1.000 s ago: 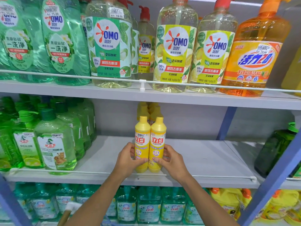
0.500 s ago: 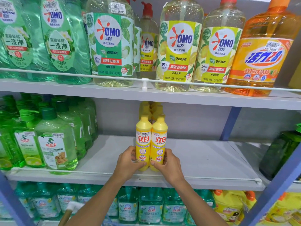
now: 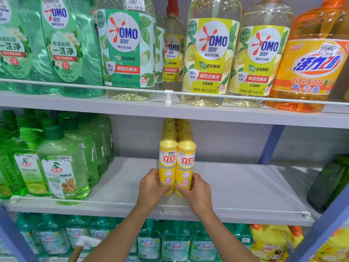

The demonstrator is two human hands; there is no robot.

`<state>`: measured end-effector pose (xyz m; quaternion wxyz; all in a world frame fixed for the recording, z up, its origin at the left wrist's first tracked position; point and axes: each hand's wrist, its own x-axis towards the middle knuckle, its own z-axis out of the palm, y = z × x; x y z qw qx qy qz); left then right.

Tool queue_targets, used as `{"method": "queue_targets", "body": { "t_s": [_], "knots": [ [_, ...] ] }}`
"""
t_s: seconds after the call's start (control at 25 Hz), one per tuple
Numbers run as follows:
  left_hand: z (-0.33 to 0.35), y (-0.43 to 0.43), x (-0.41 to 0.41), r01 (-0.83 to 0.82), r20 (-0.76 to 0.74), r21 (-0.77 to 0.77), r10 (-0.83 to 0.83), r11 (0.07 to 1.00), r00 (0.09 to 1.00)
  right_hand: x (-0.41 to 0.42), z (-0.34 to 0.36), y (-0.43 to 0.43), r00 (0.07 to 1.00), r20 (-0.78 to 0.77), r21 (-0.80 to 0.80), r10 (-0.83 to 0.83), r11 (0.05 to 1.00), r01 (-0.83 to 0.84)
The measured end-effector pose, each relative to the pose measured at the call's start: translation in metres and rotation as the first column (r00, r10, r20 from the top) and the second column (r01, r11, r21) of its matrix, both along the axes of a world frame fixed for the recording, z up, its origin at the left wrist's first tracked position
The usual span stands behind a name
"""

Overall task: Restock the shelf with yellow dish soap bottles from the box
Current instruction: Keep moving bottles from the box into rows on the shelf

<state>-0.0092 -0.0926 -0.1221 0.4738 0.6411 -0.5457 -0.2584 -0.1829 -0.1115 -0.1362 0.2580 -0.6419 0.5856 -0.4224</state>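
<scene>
Grey store shelving fills the view, and on the middle shelf (image 3: 236, 188) both hands meet near its front edge. The left hand (image 3: 151, 188) is wrapped around the lower part of the left yellow bottle (image 3: 167, 163), fingers curled across its front label. The right hand (image 3: 198, 190) grips the right yellow bottle (image 3: 186, 165) the same way from the other side. The two bottles stand upright and touch each other, pressed side by side between the hands. Directly behind them a row of more yellow bottles (image 3: 176, 129) runs toward the back wall, only the caps and shoulders showing. To the left on the same shelf stand green bottles (image 3: 62, 167) in several rows, well apart from the yellow ones. To the right the shelf is bare up to a dark green bottle (image 3: 332, 182) past the blue post (image 3: 270, 144). On the shelf above sit large pump bottles (image 3: 211, 53) behind a thin white rail (image 3: 168, 92). Below, teal bottles (image 3: 175, 241) line the lowest shelf in view.
</scene>
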Motion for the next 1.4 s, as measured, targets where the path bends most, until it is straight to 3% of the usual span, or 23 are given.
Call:
{"method": "queue_targets", "body": {
  "t_s": [0.48,0.88,1.2,1.4],
  "knots": [
    [-0.004,-0.021,-0.005,-0.053,0.064,-0.015,0.054,0.998,0.996,-0.002,0.003,-0.023,0.999,0.025,0.029,0.025,0.999,-0.025],
    [-0.001,-0.016,-0.006,-0.052,-0.016,-0.036,0.051,0.998,0.999,-0.001,0.003,-0.022,0.998,0.064,0.044,0.019,0.999,-0.022],
    [0.000,-0.016,-0.007,-0.047,0.011,-0.033,0.047,0.998,0.999,-0.001,0.003,-0.020,1.000,-0.009,-0.033,0.015,0.999,-0.015],
    [0.002,-0.013,-0.009,-0.054,0.037,-0.017,0.055,0.998,0.998,-0.005,0.015,-0.019,0.997,-0.057,0.049,0.047,0.998,-0.044]
  ]
}}
